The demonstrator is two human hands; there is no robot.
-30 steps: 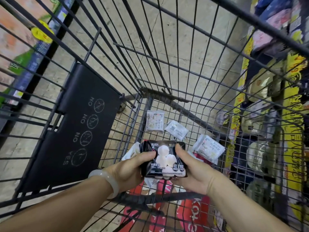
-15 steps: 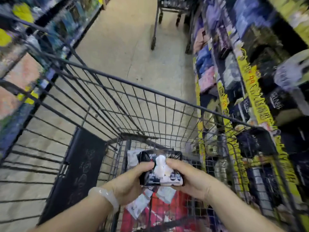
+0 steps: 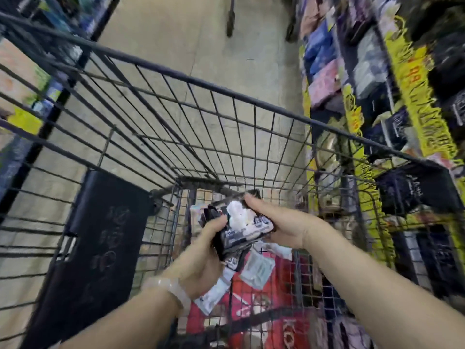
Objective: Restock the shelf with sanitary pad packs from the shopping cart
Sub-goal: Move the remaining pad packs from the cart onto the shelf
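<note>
The left hand and the right hand share one grip on a black sanitary pad pack with a white figure printed on its face. The left hand curls round the pack's near left edge, its fingers mostly hidden beneath; the right hand clasps the far right edge with its fingertips hooked over the top corner. The pack is tilted, left end lower, held above the inside of the shopping cart. A pale bangle circles the left wrist.

Directly below the grip, on the cart's wire floor, lie small pale sachets on top of a large red package; their print is too blurred to read. Left of the grip, the cart's black child-seat flap hangs against the wire side, its markings smeared by motion.

Beyond the grip the cart's front wall rises, and past it lies the beige aisle floor. To the right of the grip runs the shelf, edged with yellow price strips and stocked with dark, blue and pink packs. Far left, another shelf shows only blurred colours.
</note>
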